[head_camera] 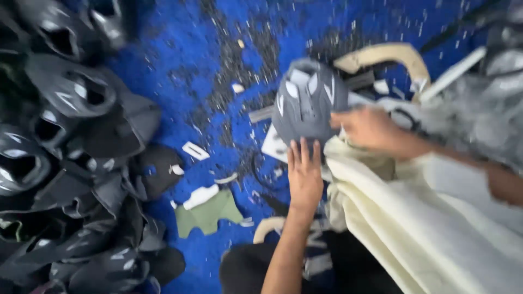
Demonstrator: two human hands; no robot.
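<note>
A grey shoe upper with white markings sits in the middle of the view, above a cream cloth that drapes over my lap. My left hand presses flat against the lower edge of the shoe upper, fingers stretched out. My right hand grips its right side. The picture is blurred by motion.
A big heap of dark shoe uppers fills the left side on a blue floor strewn with dark scraps. A green cut piece and white offcuts lie nearby. A beige curved strip and silvery material lie at the upper right.
</note>
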